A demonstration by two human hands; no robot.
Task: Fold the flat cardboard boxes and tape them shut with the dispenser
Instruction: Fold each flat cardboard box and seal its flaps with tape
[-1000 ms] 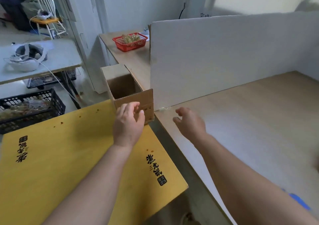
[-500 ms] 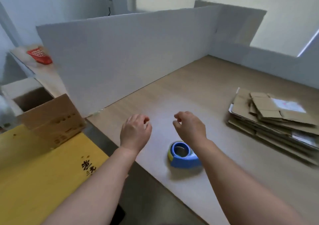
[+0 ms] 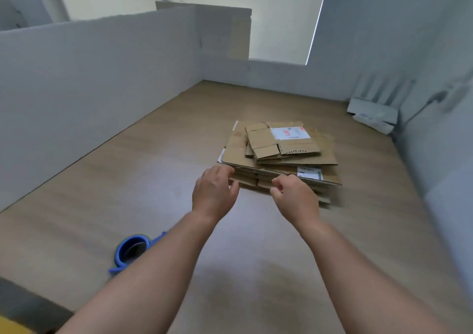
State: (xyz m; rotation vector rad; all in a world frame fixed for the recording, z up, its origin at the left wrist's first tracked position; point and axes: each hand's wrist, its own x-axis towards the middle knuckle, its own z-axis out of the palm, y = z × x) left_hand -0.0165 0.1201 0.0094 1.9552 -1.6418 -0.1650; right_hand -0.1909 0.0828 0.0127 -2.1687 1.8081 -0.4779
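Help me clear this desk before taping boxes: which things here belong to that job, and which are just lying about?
For the job:
- stack of flat cardboard boxes
- blue tape dispenser, beside the left forearm
- left hand and right hand, at the stack's near edge, holding nothing

Lying about:
- white router-like box, far right corner
- white partition boards around the table

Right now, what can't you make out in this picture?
Head view only.
Tape dispenser: left forearm hides part of it.
Stack of flat boxes: count unclear; near edge blurred, behind left hand and right hand; contact unclear.
White item, far right corner: blurred.
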